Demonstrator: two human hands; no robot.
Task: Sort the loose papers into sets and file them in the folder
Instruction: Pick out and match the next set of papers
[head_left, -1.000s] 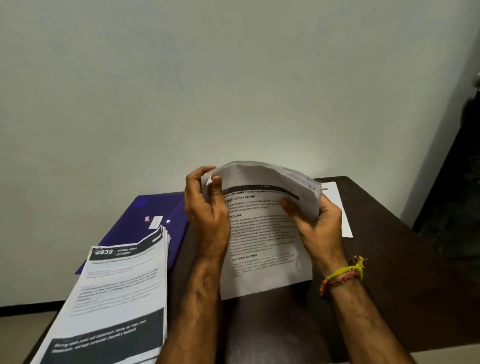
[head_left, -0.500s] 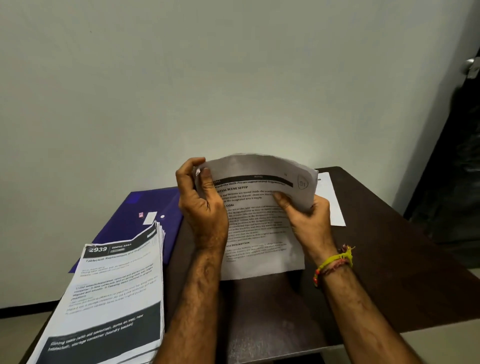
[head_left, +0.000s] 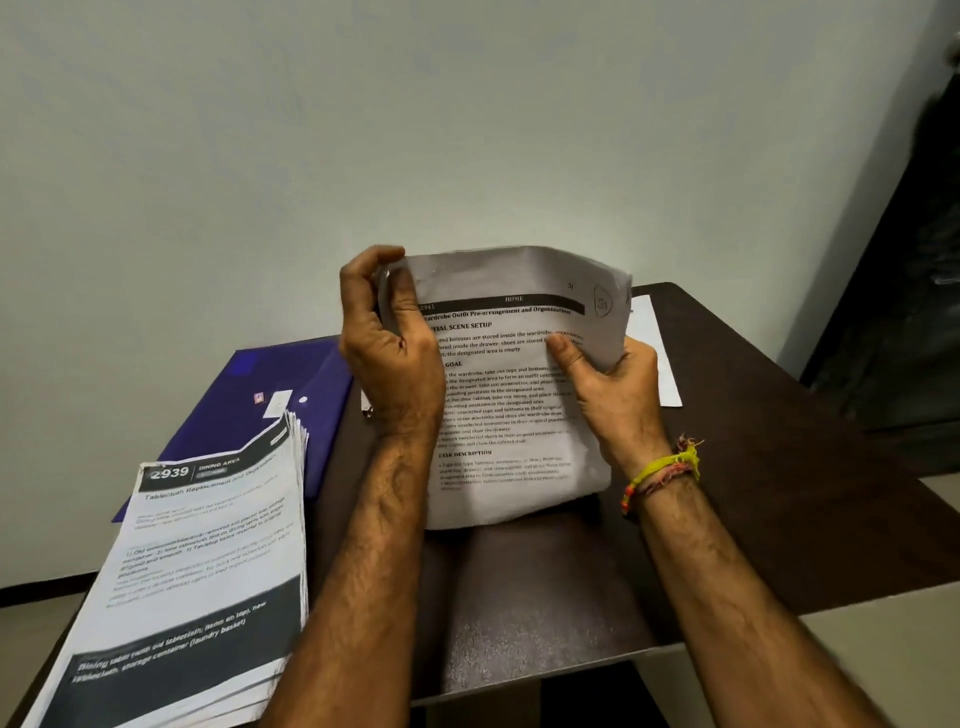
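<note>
Both hands up w/ a thin sheaf of white printed sheets (head_left: 511, 410), held upright over the dark brown wooden table (head_left: 753, 467). My left hand (head_left: 392, 353) pinches its top-left corner; my right hand (head_left: 610, 387) grips the right edge, thumb on the print. Sheet count: cannot tell. 1 thick stack of printed papers (head_left: 208, 571) lies left, overlapping 1 purple plastic folder (head_left: 260, 379). 1 single white sheet (head_left: 657, 358) lies flat behind my right hand.

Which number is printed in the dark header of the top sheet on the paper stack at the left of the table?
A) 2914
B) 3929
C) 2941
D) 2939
D: the top sheet of the paper stack shows "2939" in white in its dark header, beside the words "DINING AREA".
</note>
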